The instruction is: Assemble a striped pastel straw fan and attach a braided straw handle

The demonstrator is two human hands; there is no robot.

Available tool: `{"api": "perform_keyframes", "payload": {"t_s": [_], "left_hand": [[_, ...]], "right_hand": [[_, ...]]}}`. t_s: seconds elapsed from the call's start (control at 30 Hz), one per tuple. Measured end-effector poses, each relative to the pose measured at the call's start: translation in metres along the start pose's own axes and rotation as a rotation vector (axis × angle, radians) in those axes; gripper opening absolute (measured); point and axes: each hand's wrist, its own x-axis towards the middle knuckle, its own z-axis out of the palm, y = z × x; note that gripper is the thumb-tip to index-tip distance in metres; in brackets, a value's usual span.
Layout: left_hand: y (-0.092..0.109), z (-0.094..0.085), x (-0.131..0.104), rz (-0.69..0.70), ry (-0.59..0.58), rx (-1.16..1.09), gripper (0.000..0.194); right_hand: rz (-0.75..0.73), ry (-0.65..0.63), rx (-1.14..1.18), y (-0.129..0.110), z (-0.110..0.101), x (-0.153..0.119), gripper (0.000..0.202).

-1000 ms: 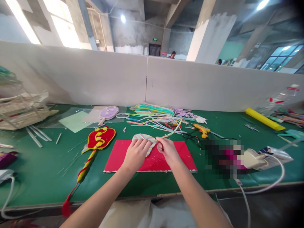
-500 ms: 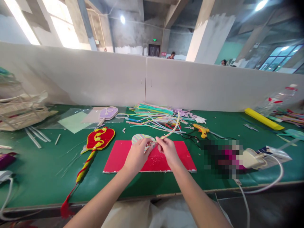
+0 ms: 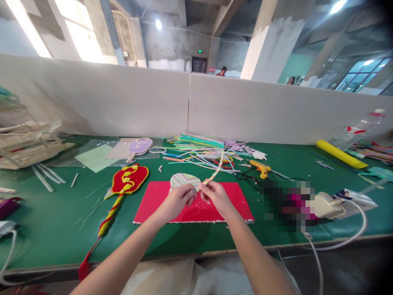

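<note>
A flat rounded piece with pastel stripes [image 3: 185, 180] lies over the red board [image 3: 153, 203]. My left hand [image 3: 179, 199] is closed at its lower edge, thumb and fingertips pinched together; what lies right between them is partly hidden. My right hand [image 3: 215, 196] pinches a thin pale strip [image 3: 219, 166] beside the piece's right edge. The strip's free end curves up and away toward the back of the table. Both hands are close together above the board, fingertips nearly touching. Small white crumbs are scattered on the board.
Loose coloured strips [image 3: 199, 141] are heaped behind the board. A yellow glue gun [image 3: 260, 168] lies to the right, with cables near it. On the left are a red and yellow fan [image 3: 130, 179] and a lilac fan [image 3: 140, 146]. A white partition [image 3: 129, 98] stands behind.
My left hand has shifted down and left, uncovering more of the striped piece. The strip's free end has swung left, and my right hand still pinches it.
</note>
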Motion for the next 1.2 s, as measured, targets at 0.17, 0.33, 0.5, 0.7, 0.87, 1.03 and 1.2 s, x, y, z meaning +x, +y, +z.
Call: {"api": "perform_keyframes", "payload": {"t_s": [0.17, 0.33, 0.5, 0.7, 0.87, 1.03, 1.2], "left_hand": [[0.0, -0.002, -0.007, 0.033, 0.102, 0.322, 0.018], [-0.006, 0.007, -0.003, 0.174, 0.19, 0.719, 0.014], [0.001, 0.013, -0.004, 0.077, 0.155, 0.528, 0.016], [0.01, 0.021, -0.021, -0.245, -0.217, -0.787, 0.022], [0.004, 0.018, -0.015, -0.14, -0.158, -0.48, 0.024], [0.01, 0.012, -0.007, 0.104, 0.204, 0.614, 0.01], [0.013, 0.012, -0.006, 0.27, 0.142, 0.932, 0.016]], "right_hand": [[0.007, 0.218, 0.152, -0.01, -0.007, 0.003, 0.032], [-0.007, 0.242, 0.179, -0.009, -0.003, 0.002, 0.031], [-0.046, 0.215, 0.118, -0.003, -0.004, -0.001, 0.031], [-0.148, 0.043, 0.172, -0.006, -0.005, -0.007, 0.034], [-0.194, 0.151, 0.029, -0.012, 0.004, -0.01, 0.032], [-0.144, 0.283, -0.043, -0.011, 0.016, -0.011, 0.035], [-0.108, 0.327, 0.051, -0.009, 0.016, -0.009, 0.038]]}}
